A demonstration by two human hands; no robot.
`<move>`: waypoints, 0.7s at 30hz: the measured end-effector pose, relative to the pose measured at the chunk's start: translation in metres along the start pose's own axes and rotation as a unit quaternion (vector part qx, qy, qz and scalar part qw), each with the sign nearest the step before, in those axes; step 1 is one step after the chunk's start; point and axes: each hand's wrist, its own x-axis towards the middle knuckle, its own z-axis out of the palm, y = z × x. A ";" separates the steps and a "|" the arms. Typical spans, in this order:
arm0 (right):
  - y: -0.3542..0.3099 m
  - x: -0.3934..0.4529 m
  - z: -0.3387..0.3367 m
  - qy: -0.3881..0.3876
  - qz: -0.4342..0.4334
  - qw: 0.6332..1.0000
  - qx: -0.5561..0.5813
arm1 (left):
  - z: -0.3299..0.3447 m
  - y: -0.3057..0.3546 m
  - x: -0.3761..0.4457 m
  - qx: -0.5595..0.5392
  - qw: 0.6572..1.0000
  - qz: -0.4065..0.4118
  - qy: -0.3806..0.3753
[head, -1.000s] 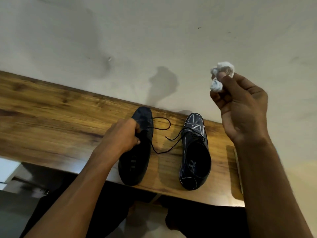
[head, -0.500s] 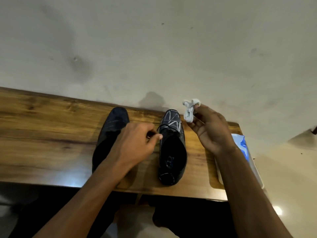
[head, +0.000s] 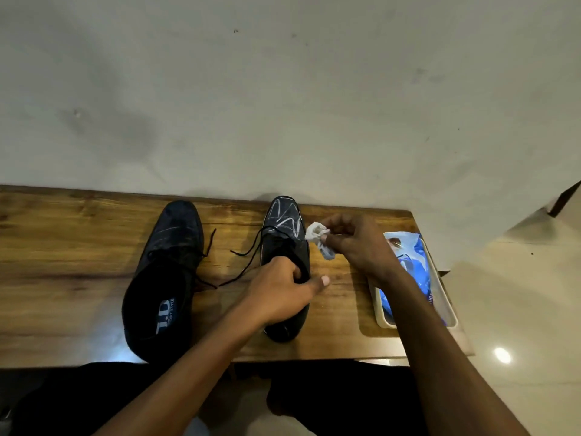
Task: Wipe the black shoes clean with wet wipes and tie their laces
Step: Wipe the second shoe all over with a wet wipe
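With both laces untied and white marks left on its toe, the right shoe [head: 284, 243] on the bench [head: 63, 247] was gripped at its opening by the left hand [head: 279, 294], while a crumpled wipe [head: 317, 237] was pinched just beside its toe by the right hand [head: 355, 243].

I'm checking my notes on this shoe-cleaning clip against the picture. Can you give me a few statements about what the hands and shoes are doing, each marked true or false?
1. The right hand pinches a crumpled wipe. True.
2. The left hand grips the shoe with white scribbles. True.
3. Both shoes' laces are tied in bows. False: the laces lie loose on the wooden table.
4. The wipes pack sits left of both shoes. False: it lies in a tray at the right end.
5. The other shoe is held up. False: it rests on the table.
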 end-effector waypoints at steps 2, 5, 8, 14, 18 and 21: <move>0.002 0.002 -0.001 0.006 -0.005 1.000 -0.015 | 0.006 0.001 0.003 -0.044 0.998 -0.038 -0.020; 0.005 0.004 0.001 0.016 -0.004 1.000 -0.019 | 0.017 0.006 0.012 -0.200 0.976 -0.086 -0.017; 0.010 0.007 0.007 0.013 -0.003 1.000 -0.003 | 0.030 0.006 0.026 -0.408 0.909 -0.083 0.009; 0.017 0.013 0.023 -0.022 -0.021 0.998 -0.056 | 0.031 0.014 0.031 -0.622 0.780 -0.060 0.039; 0.016 0.012 0.028 -0.031 -0.045 0.993 -0.102 | 0.030 0.011 0.039 -0.654 0.753 -0.062 0.026; 0.012 0.007 0.028 -0.027 -0.061 0.989 -0.130 | 0.031 0.010 0.046 -0.648 0.758 -0.073 0.021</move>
